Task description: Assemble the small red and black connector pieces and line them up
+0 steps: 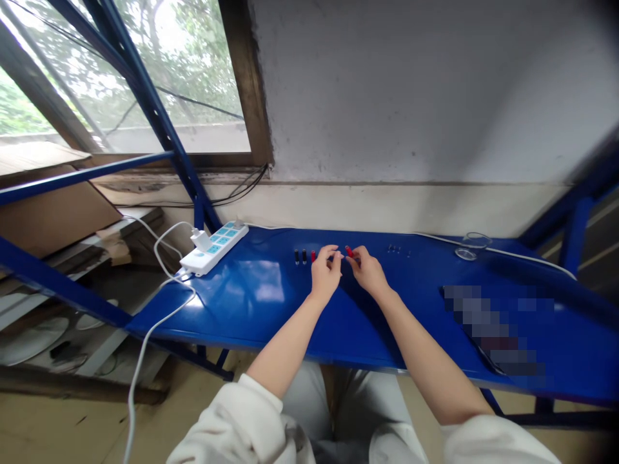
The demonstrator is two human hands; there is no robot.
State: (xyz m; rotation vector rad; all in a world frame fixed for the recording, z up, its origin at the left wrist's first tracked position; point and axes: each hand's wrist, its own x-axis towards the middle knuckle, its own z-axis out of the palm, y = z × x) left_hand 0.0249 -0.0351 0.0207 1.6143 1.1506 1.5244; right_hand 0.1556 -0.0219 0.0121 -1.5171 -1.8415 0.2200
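Note:
Over the middle of the blue table, my left hand (327, 274) and my right hand (369, 270) are close together, fingertips nearly meeting. A small red cylindrical piece (349, 251) is pinched in my right fingers. The thumb and forefinger of my left hand are closed near it; whatever they hold is too small to make out. Just left of that hand stand two small black cylindrical pieces (300, 256) with light lower ends. Beside them is another red piece (313, 256), partly hidden by my left hand.
Tiny parts (394, 249) lie right of my hands. A white power strip (215, 250) with a plugged-in adapter sits at the left end of the blue table (242, 316). Clear rings (465, 254) rest near the wall by a white cable. A blurred-out dark object (493, 328) lies at right.

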